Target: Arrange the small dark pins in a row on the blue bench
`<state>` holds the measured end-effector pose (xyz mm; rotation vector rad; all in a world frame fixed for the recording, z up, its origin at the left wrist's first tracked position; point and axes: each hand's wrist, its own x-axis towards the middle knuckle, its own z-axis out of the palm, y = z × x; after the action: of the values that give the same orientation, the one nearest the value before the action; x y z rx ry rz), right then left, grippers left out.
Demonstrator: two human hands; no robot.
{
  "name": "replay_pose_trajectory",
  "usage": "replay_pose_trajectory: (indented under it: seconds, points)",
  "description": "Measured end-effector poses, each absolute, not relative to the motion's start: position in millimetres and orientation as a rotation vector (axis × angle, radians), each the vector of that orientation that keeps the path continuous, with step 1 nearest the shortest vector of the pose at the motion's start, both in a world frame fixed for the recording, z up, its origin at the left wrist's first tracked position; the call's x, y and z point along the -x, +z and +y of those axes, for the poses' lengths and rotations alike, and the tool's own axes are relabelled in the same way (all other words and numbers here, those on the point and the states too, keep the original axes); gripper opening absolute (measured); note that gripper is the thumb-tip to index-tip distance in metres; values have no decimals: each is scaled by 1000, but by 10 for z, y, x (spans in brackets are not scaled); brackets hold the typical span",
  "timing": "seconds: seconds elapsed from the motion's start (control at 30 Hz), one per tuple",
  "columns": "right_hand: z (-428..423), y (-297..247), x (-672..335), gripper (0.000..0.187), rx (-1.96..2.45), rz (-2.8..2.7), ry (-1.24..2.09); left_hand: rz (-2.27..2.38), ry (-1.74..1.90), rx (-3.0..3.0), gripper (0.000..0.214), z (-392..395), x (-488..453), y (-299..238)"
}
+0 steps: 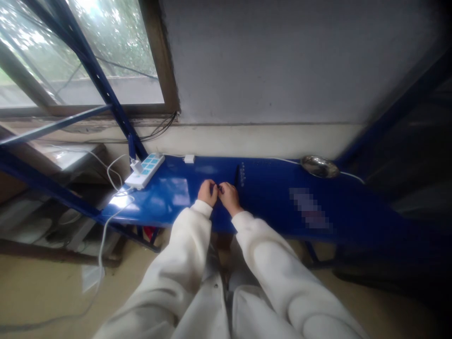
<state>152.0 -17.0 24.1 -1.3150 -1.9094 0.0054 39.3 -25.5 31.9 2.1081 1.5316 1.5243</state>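
My left hand [208, 192] and my right hand [229, 195] meet close together over the blue tabletop [176, 207]. Fingers and thumbs on both sides pinch a small dark piece [219, 188], mostly covered by the fingertips; its kind cannot be made out. Just beyond my right hand lies a thin dark strip [237, 174]. Beside that strip runs a row of several small clear pieces [242, 175], too small to name.
A white power strip [145, 172] with blue sockets and cords sits on the table's left end. At the back are a white adapter [189, 159] and a shiny metallic oval object [319, 166] with a white cord. A blurred-out patch [310, 208] lies at right. Blue posts [102, 84] rise at left.
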Motion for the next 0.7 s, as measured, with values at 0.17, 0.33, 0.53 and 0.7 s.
replay_pose_trajectory:
  seconds: [0.17, 0.33, 0.53, 0.7]
  points:
    - [-175, 244, -1508, 15, 1283, -1875, 21, 1527, 1560, -1977, 27, -234, -403, 298]
    - [-182, 247, -1509, 11, 1252, -1864, 61, 1562, 1421, -2014, 19, -202, -385, 318]
    - [-176, 241, -1511, 8, 1276, -1819, 79, 1469, 1079, -2151, 20, -89, -287, 483]
    - [-169, 240, -1509, 15, 1260, -1777, 112, 1667, 882, -2190, 27, 142, -112, 704]
